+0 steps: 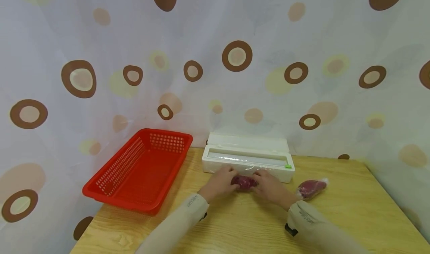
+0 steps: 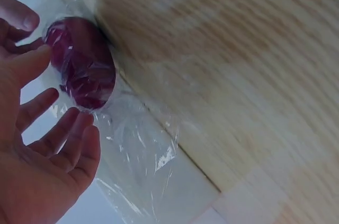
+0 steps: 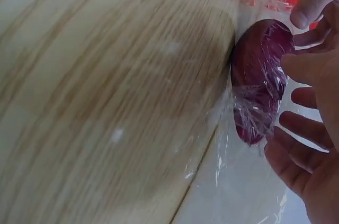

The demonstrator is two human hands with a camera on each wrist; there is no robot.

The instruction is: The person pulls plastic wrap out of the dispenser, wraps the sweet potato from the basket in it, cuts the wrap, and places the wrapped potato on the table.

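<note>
A dark purple sweet potato (image 1: 244, 183), partly wrapped in clear cling film (image 2: 143, 144), lies crosswise on the table in front of the film box. My left hand (image 1: 221, 182) holds its left end, thumb on the near side and fingers curved at the far side. At the other end my right hand (image 1: 270, 187) holds it the same way. Both wrist views show the sweet potato (image 3: 259, 75) with the thumb against it and the other fingers loosely bent over the film. Creased film stretches from it toward the white cling film box (image 1: 215, 167).
The box's lid (image 1: 248, 141) stands raised, with a roll inside and a green slider (image 1: 288, 166) at the right. A second wrapped sweet potato (image 1: 310, 188) lies beyond my right wrist. On the left is a red perforated basket (image 1: 168, 162). A spotted curtain (image 1: 215, 93) hangs behind.
</note>
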